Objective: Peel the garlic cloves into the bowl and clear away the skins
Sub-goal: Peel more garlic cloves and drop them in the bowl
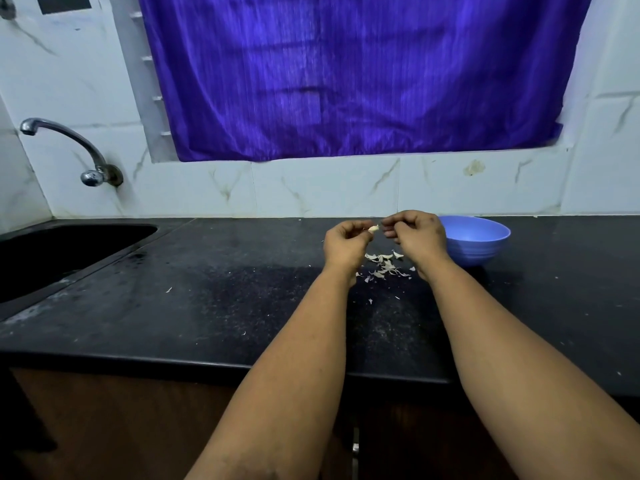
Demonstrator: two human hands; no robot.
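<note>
Pale garlic clove [373,229], partly skinned.

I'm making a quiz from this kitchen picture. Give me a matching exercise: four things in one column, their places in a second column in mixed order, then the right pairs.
Things:
1. garlic clove
2. bowl
3. skins
4. tap

Places:
A. on the wall above the sink
B. loose on the counter between the wrists
C. pinched in the left hand, with the right hand close beside it
D. on the counter, right of the right hand

Pairs: 1-C, 2-D, 3-B, 4-A
</note>
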